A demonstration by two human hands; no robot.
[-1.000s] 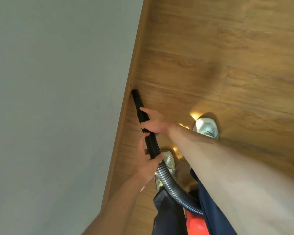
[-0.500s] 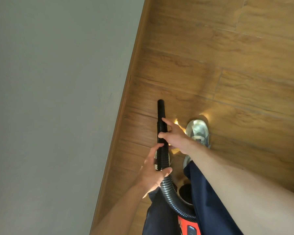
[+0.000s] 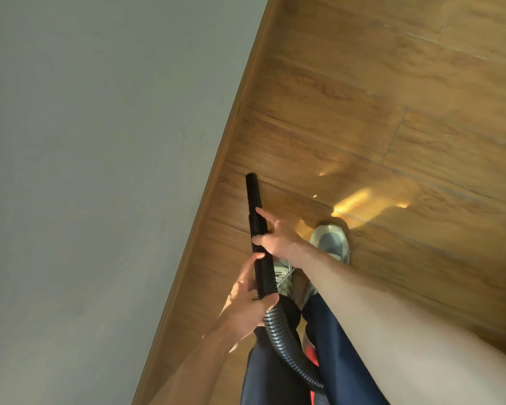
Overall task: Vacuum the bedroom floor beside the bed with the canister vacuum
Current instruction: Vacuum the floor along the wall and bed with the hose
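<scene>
Nozzle first: on my feed it is a slim black plastic tube, smooth and round toward its open tip and ribbed along its lower half. It points up the frame with its tip near the skirting. I cannot tell whether the tip touches the floor.

The left hand grasps the bottom of the ribbed part, thumb curled round the front, just where the tube meets the hose. The hose is grey, corrugated and glossy. It bends down between the legs toward a sliver of red canister, which is mostly hidden.

The right hand holds the nozzle higher up. Its thumb lies across the ribs and its forefinger is stretched out straight against them. The other fingers sit on the far side of the tube, so I see little of them.

The floor is wood-grain planks, warm brown, with thin pale seams and a slight sheen. A streak of yellow light falls across one plank. The skirting is a narrow strip in the same brown, running diagonally under a flat, matte grey wall.

A grey and white mesh shoe stands beside the right wrist. A second shoe with white laces shows just behind the nozzle. Navy trousers of smooth cloth hang on either side of the hose.
</scene>
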